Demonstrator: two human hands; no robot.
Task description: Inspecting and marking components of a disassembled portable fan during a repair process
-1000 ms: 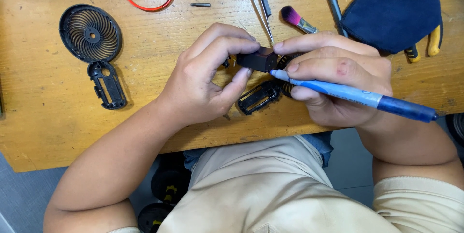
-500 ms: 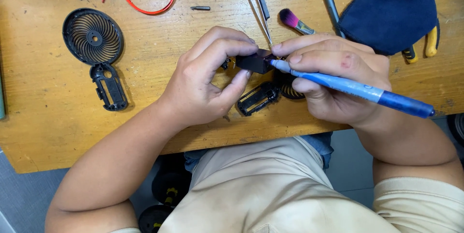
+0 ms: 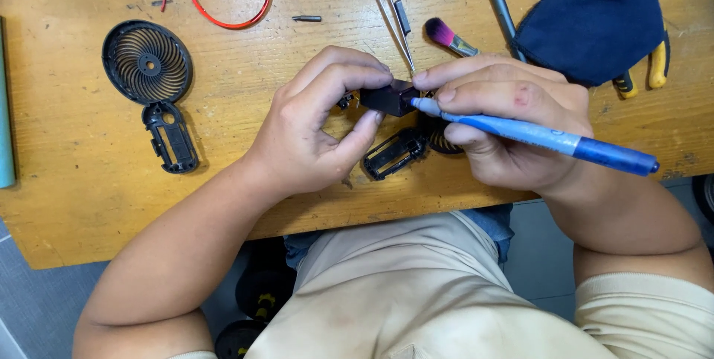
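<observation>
Head view shows us mid-disassembly: our left hand (image 3: 316, 132) pinches a small black block (image 3: 388, 98) above the tabletop (image 3: 74, 203), fingers closed on it, while our right hand (image 3: 494, 117) grips a blue screwdriver (image 3: 535, 134) with its tip touching the block. We judge that the next move calls for a steady hold and a tip seated squarely. Beneath lies a hollow black plastic frame (image 3: 394, 153). To the left sit a round grille (image 3: 147, 61) with swirling ribs and a matte handle shell (image 3: 171, 137). A soft navy cloth (image 3: 595, 24) lies top right.
</observation>
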